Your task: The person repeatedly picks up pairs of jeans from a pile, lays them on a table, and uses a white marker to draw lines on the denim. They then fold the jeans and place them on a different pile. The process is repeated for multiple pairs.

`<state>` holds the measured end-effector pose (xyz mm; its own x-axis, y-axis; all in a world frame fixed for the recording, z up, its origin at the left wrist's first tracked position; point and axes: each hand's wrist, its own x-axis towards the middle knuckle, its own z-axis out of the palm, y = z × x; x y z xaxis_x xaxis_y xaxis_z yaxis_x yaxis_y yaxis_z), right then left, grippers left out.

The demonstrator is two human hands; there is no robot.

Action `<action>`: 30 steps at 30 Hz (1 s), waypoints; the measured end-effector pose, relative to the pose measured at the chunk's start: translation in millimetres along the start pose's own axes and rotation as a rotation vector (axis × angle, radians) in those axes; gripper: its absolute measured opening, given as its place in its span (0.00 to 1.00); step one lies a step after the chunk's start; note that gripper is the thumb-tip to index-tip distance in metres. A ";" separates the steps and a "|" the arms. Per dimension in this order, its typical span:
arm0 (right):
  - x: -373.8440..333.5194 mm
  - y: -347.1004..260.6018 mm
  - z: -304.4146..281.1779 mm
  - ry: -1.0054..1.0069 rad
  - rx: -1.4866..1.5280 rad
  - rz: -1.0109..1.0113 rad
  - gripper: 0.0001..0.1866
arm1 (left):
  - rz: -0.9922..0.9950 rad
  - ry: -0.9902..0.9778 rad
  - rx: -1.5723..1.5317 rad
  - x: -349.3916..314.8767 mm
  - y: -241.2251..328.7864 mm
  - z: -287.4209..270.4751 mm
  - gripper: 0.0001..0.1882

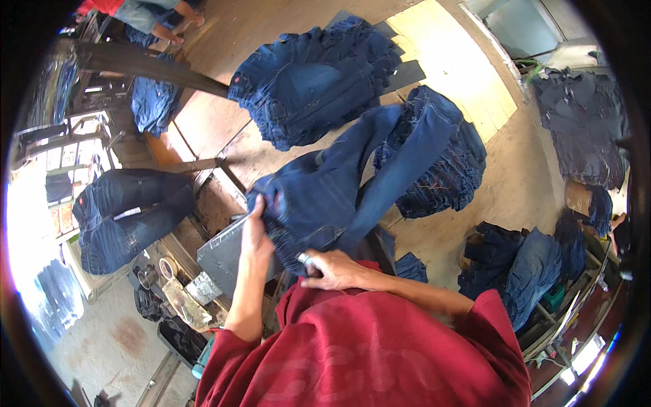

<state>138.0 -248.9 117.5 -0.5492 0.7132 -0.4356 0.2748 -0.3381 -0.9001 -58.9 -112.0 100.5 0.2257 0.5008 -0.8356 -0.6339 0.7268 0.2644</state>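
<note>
A pair of dark blue jeans (308, 193) stretches away from me, its waist end close to my body and its legs reaching toward the far right. My left hand (255, 234) grips the jeans at the left edge of the waist end, thumb on top. At the near edge of the jeans, my right hand (333, 269) is closed, with something small and pale showing at its fingertips; its kind cannot be made out. The legs lie over a stack of folded jeans (451, 180) with rows of seams showing.
Beyond lies a large heap of jeans (305, 88). Another pair of jeans (129, 217) hangs over a support at left, near a wooden post (149, 66). Tape rolls (167, 268) sit on a cluttered bench. More denim (536, 271) is at right. A person (146, 15) is at far left.
</note>
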 end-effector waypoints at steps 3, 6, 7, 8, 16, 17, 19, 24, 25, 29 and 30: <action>16.9 -17.7 9.2 -0.379 0.006 -0.056 0.25 | 0.112 0.193 0.105 -47.5 39.8 -89.1 0.20; 16.8 -15.8 -1.0 -0.148 0.193 -0.073 0.18 | 0.141 0.329 0.108 -79.8 69.9 -158.8 0.19; 16.3 -7.9 -12.5 0.022 0.101 -0.168 0.17 | 0.192 0.333 0.178 -85.7 78.0 -174.9 0.20; 14.7 2.2 -26.7 0.208 0.023 -0.305 0.16 | 0.199 0.432 0.214 -86.0 82.9 -186.8 0.20; 36.1 90.4 -124.3 0.830 1.466 1.005 0.50 | 0.257 0.755 0.882 -96.7 115.9 -165.1 0.27; 38.7 96.1 -124.8 0.637 1.578 0.890 0.48 | 0.370 0.815 0.972 -102.4 117.4 -154.2 0.32; 48.5 105.4 -123.4 0.593 1.609 0.546 0.43 | 1.104 0.958 1.509 -115.7 104.7 -134.8 0.29; 49.1 131.9 -152.1 0.938 1.678 0.121 0.30 | 1.165 -0.113 2.227 -107.7 27.3 -113.5 0.33; 45.2 138.9 -166.3 1.052 1.623 0.087 0.28 | 1.061 0.004 2.218 -104.3 28.2 -116.9 0.37; 13.2 155.6 -239.2 1.283 1.379 -0.013 0.21 | 0.975 0.238 2.129 -101.6 19.2 -108.0 0.40; 7.5 154.1 -256.0 1.333 1.365 0.037 0.23 | 1.129 0.262 2.033 -101.8 12.8 -98.4 0.37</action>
<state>378.3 -138.5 -21.9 0.5009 0.4121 -0.7611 -0.8147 -0.0724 -0.5754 -162.8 -200.0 141.6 0.2740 0.9604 -0.0497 0.9160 -0.2448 0.3178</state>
